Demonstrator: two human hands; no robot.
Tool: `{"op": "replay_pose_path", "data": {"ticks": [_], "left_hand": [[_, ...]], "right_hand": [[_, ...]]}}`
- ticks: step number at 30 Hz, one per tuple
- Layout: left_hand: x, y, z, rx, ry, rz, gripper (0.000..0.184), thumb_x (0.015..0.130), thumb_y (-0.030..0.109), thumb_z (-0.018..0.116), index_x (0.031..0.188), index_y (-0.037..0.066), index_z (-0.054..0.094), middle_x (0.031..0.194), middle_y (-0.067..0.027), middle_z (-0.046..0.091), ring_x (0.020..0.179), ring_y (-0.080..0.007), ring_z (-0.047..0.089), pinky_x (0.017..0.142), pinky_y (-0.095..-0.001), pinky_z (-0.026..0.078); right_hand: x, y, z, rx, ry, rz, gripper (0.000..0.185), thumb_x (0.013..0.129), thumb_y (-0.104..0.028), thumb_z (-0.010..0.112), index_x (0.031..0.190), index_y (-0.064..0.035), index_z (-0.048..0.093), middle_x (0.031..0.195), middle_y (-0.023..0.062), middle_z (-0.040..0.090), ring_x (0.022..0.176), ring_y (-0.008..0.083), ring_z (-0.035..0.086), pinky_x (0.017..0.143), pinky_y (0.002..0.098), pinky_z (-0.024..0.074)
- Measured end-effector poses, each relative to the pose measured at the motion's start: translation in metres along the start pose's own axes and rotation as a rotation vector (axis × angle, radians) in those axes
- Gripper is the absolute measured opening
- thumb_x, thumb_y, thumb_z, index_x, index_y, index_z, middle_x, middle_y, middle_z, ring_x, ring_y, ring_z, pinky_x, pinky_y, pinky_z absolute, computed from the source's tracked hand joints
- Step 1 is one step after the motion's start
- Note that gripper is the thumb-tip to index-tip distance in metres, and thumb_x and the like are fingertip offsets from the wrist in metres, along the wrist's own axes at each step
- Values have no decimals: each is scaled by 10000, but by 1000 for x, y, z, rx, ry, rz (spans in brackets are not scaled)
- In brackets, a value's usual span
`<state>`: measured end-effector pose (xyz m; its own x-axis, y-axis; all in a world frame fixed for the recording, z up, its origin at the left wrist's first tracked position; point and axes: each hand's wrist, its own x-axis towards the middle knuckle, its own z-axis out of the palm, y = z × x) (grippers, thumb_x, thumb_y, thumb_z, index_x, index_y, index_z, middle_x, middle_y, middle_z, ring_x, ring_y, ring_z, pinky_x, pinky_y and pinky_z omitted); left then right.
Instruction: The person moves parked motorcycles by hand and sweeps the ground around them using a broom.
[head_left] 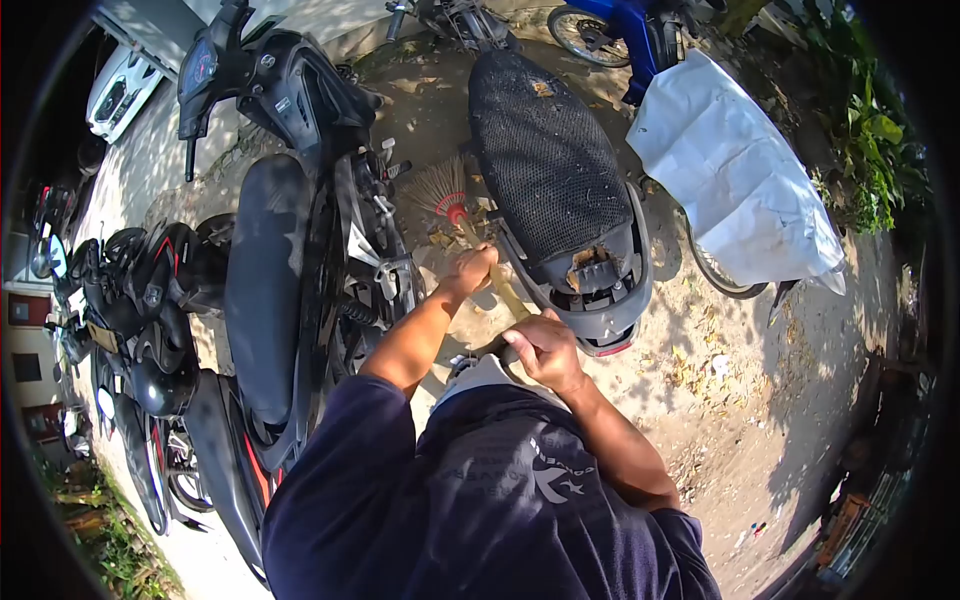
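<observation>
A broom [440, 187] with fanned thin bristles and a red binding reaches down between two motorcycles. My left hand [470, 268] is wrapped round its pale handle, below the binding. Closer to my body, my right hand [545, 345] grips the handle's upper end, thumb lying along the top. The bristles are at the ground, among dry leaves [440, 238]. Just right of the broom stands a motorcycle with a black mesh seat cover [545, 150], torn at its rear. On the left is a motorcycle with a long dark seat [270, 285].
More parked motorcycles [155, 310] stand in a row at far left. A whitish sheet [740, 165] covers a two-wheeler on the right, near a blue motorcycle [650, 45]. Fallen leaves [700, 375] lie on the sandy ground at right. Green plants [870, 150] line the right edge.
</observation>
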<state>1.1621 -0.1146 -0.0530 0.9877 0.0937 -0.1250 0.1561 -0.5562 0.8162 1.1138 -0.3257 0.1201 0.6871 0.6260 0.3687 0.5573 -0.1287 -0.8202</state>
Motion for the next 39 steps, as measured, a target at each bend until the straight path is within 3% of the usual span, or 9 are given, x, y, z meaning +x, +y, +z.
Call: {"op": "replay_pose_path", "data": {"ticks": [1, 10, 17, 19, 20, 21, 23, 27, 39], "left_hand": [[-18, -10, 15, 200, 7, 332, 306, 810, 315, 728, 855, 52, 578, 879, -123, 591, 840, -339, 608, 725, -416, 474], [-139, 96, -22, 158, -56, 339, 212, 855, 306, 657, 874, 99, 620, 890, -75, 606, 825, -319, 640, 718, -430, 521], [-116, 37, -16, 5, 317, 423, 202, 844, 252, 646, 795, 90, 536, 777, -67, 542, 692, -311, 588, 670, -391, 531], [-94, -22, 19, -1253, -104, -492, 170, 826, 178, 652, 794, 84, 515, 754, -68, 508, 660, -291, 534, 644, -375, 503], [-101, -45, 30, -602, -226, 66, 203, 813, 189, 690, 809, 79, 519, 756, -82, 501, 662, -290, 517, 652, -381, 492], [-109, -68, 41, 15, 1, 557, 242, 800, 199, 729, 823, 75, 523, 758, -96, 493, 663, -290, 501, 659, -387, 481], [-143, -39, 30, -171, -7, 554, 301, 804, 282, 739, 834, 67, 530, 796, -105, 514, 698, -320, 542, 668, -415, 482], [-192, 37, 3, 61, -64, 408, 313, 851, 364, 673, 809, 73, 565, 862, -95, 565, 769, -355, 610, 654, -453, 485], [-230, 126, 36, 231, 113, 375, 241, 894, 307, 597, 790, 93, 564, 821, -71, 562, 722, -333, 620, 624, -431, 496]], "right_hand": [[-7, -21, -9, 17, 6, 33, 145, 862, -117, 689, 744, -37, 662, 673, 80, 643, 627, 248, 629, 616, 349, 423], [-52, -163, -32, 103, 142, -247, 267, 889, -208, 622, 694, -27, 633, 599, 60, 596, 542, 201, 601, 537, 322, 373], [-68, -118, 45, -140, 170, -77, 229, 843, -48, 670, 650, -29, 547, 658, 81, 612, 581, 243, 586, 590, 348, 398], [-83, -95, 76, -268, -12, 21, 247, 827, -71, 712, 644, -47, 548, 619, 72, 566, 556, 263, 556, 588, 364, 404], [-91, -93, 90, -224, -14, 16, 223, 823, -75, 717, 656, -52, 571, 614, 72, 566, 550, 264, 552, 586, 364, 399], [-100, -96, 98, -179, -22, 8, 199, 820, -78, 721, 668, -57, 595, 608, 72, 566, 544, 264, 548, 584, 363, 395], [-102, -133, 88, -166, 54, 3, 142, 818, -94, 726, 707, -62, 642, 595, 59, 565, 533, 248, 547, 578, 353, 375], [-120, -182, 45, -158, -49, -35, 112, 811, -96, 732, 734, -69, 655, 624, 29, 607, 548, 192, 576, 572, 324, 353], [-198, -193, -49, 49, 5, -68, 65, 787, -98, 742, 784, -61, 689, 747, 51, 680, 687, 205, 653, 644, 343, 426]]}}
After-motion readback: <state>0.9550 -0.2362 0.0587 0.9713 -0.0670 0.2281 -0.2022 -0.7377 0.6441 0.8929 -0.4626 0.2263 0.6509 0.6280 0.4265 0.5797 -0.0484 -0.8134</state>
